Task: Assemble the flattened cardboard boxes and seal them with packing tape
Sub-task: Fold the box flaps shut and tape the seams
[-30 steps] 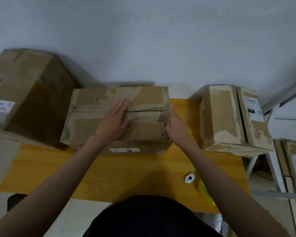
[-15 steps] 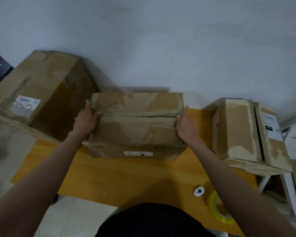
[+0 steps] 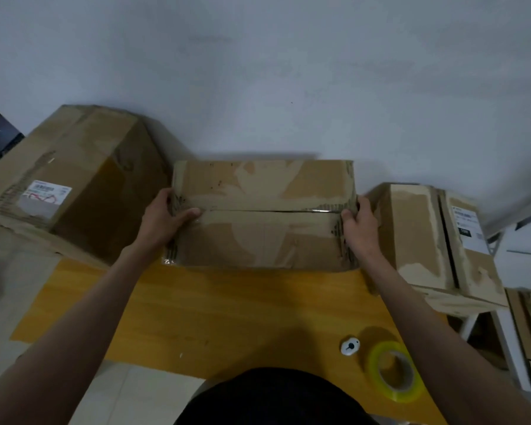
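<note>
Your left hand [image 3: 163, 220] and right hand [image 3: 360, 223] clasp the ends of the box [image 3: 262, 214] at the table's [image 3: 227, 317] far edge, fingers curled. Hold flaps level; tape roll [image 3: 394, 371] waits near right.

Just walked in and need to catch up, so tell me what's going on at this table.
A person is working on a cardboard box in the middle of the yellow table. The left hand grips its left end and the right hand grips its right end, thumbs on top by the seam where the two top flaps meet. A roll of packing tape lies untouched near the right forearm. Other boxes sit to either side: a larger box and a smaller box.
</note>
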Motion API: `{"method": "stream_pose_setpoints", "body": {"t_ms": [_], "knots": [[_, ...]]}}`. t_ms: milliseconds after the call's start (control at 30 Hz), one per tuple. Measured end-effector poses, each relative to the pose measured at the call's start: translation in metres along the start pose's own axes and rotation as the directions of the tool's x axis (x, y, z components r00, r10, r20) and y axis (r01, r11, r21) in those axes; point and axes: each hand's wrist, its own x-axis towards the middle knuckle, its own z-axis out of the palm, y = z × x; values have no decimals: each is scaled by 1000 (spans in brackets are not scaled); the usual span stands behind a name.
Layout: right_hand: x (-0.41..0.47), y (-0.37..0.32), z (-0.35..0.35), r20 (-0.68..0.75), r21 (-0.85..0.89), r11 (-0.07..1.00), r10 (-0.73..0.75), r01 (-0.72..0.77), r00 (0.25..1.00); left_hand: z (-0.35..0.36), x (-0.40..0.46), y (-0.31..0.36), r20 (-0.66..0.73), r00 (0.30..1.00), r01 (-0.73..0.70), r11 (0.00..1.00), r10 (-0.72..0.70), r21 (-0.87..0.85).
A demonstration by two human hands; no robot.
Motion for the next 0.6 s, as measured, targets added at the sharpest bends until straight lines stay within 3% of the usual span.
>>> {"method": "stream_pose_setpoints", "body": {"t_ms": [133, 300, 467, 600], "knots": [[-16, 13, -18, -75, 105, 994, -16, 24, 997, 7, -17, 12, -86, 995, -55, 996, 48, -75], [-52, 52, -18, 43, 41, 999, 20, -22, 999, 33, -48, -1, -112, 993, 25, 1000, -25, -2], [-60, 73, -19, 118, -99, 995, 27, -16, 993, 57, -88, -26, -5, 982, 188, 982, -188, -25], [-71, 89, -22, 218, -112, 987, 135, -113, 967, 63, -110, -37, 127, 952, 293, 950, -280, -107]]}}
